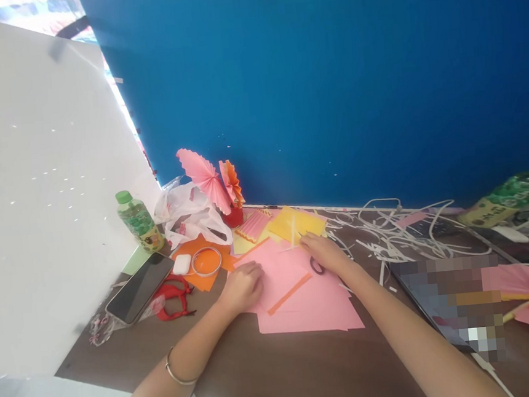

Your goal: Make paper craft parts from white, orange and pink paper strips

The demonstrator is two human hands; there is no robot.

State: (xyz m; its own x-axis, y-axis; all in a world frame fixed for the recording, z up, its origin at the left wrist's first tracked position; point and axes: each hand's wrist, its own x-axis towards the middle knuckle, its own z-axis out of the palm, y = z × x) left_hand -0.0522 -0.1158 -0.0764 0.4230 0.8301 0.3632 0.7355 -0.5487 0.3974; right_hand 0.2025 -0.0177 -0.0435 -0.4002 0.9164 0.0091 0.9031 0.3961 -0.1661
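Observation:
My left hand (242, 287) rests in a loose fist on the left edge of a stack of pink paper sheets (310, 302) on the dark table. My right hand (322, 250) lies further back on the pink paper, fingertips touching a folded yellow paper (294, 223). A small pair of scissors (317, 267) with dark handles lies just under that hand. An orange paper strip (289, 293) lies on the pink stack between my hands.
Left: a phone (139, 288), red scissors (173, 296), a white earbud case (182, 264), tape roll (206, 261), green bottle (139, 220), plastic bag (187, 220). Pink and orange paper fans (211, 178) stand at the blue wall. White paper scraps (388, 231) and a tablet (444, 300) lie to the right.

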